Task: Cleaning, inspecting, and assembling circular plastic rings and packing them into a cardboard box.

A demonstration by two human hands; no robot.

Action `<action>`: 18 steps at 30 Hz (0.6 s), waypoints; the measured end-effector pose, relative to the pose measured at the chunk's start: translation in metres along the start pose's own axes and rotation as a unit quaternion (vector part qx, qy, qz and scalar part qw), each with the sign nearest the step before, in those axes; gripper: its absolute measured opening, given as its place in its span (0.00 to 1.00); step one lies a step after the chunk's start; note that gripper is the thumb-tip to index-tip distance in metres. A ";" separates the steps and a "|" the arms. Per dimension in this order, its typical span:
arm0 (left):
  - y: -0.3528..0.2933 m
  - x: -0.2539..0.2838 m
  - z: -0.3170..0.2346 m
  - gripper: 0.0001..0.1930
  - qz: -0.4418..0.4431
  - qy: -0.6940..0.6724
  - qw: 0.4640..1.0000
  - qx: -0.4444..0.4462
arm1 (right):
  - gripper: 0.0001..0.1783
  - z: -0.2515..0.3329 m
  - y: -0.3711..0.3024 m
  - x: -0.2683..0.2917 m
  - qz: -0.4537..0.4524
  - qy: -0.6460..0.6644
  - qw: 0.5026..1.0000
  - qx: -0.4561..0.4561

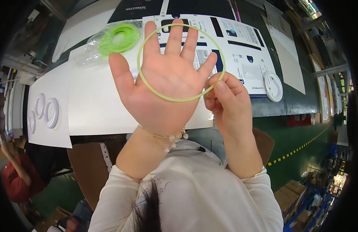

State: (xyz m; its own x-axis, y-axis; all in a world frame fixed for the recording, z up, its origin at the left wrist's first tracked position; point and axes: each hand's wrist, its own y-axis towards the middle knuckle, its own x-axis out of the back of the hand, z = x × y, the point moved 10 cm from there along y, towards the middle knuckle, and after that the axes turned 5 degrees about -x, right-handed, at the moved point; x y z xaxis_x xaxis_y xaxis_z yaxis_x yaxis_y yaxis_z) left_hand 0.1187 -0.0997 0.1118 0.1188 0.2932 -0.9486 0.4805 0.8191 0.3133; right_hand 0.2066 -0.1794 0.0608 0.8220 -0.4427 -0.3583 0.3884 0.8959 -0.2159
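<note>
My left hand is raised palm up with its fingers spread, holding nothing. A thin pale-green ring is in front of the palm and fingers, framing them. My right hand pinches this ring at its lower right side between thumb and fingers. Left of my left hand, a clear plastic bag holds a coil of bright green rings. Past my right hand, a round white ring-shaped part lies at the edge of a printed white sheet.
Several white oval rings lie on white paper at the left. A dark printed panel is at the back. Another person in a red top is at the far left. Cardboard boxes stand at lower right.
</note>
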 end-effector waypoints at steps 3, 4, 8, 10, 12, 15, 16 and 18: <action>-0.001 -0.010 -0.005 0.44 0.020 -0.026 0.999 0.001 | 0.09 0.005 -0.002 -0.007 0.014 -0.002 1.000 0.005; -0.002 -0.013 -0.006 0.44 0.022 -0.024 0.999 -0.002 | 0.09 0.006 -0.004 -0.009 0.016 -0.008 1.000 0.009; -0.005 -0.016 -0.011 0.46 0.034 0.002 0.999 -0.022 | 0.10 0.006 -0.006 -0.009 0.020 -0.014 0.999 0.021; -0.006 -0.019 -0.013 0.46 0.048 0.010 0.998 -0.026 | 0.10 0.005 -0.008 -0.008 0.015 -0.024 0.999 0.022; -0.008 -0.026 -0.015 0.48 0.072 0.045 0.996 -0.031 | 0.10 0.006 -0.009 -0.010 0.017 -0.029 0.999 0.027; -0.011 -0.032 -0.016 0.46 0.098 0.092 0.990 -0.037 | 0.10 0.007 -0.011 -0.011 0.018 -0.034 0.998 0.039; -0.012 -0.031 -0.019 0.46 0.101 0.093 0.990 -0.039 | 0.09 0.007 -0.012 -0.010 0.018 -0.034 0.998 0.044; -0.015 -0.036 -0.018 0.47 0.165 0.174 0.970 -0.030 | 0.09 0.006 -0.014 -0.008 0.012 -0.049 0.997 0.054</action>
State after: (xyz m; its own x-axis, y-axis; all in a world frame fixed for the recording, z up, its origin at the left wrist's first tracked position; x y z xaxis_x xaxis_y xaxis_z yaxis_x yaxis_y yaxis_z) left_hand 0.0920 -0.1138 0.1420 -0.0478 0.6838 -0.7281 0.4140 0.6769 0.6086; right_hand 0.1970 -0.1885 0.0723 0.8665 -0.4191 -0.2712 0.4055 0.9078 -0.1071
